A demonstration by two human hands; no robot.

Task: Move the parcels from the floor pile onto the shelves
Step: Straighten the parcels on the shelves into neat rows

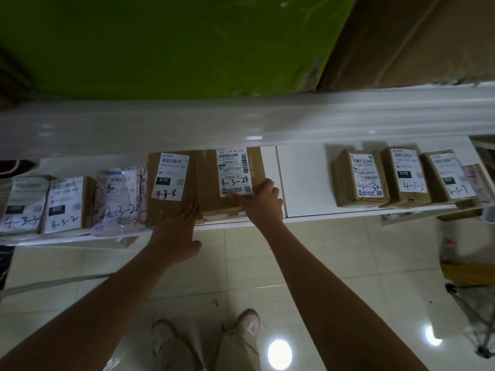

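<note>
A wide green panel [187,44] filled the top of the view, with a sheet of brown cardboard [415,41] to its right. Below lay a glossy, pale tiled floor [294,263] that reflected ceiling lights.

Between them a long white shelf [302,183] ran from left to right, carrying a row of labelled parcels. In the middle stood the two largest. The parcel marked 4-3-8 [171,188] was a flat brown box, and the parcel marked 4-3-24 [230,178] touched its right side; both sat at the shelf's front edge.

To their left were three left-side parcels [67,204] packed close together: two with white labels and one in a clear, pinkish bag. To the right, past a bare stretch of shelf, three small brown boxes [404,175] stood side by side, each with a white label and handwritten numbers.

Two bare forearms reached up from the bottom of the view. The left hand [176,231] lay flat, its straight fingers pressing the lower front of the parcel marked 4-3-8 and its thumb spread out to the side. The right hand [261,202] gripped the lower right corner of the parcel marked 4-3-24, its thumb across the label and its fingers curled over the box's right edge.

At the bottom were beige trouser legs and a pair of light shoes [246,322].
</note>
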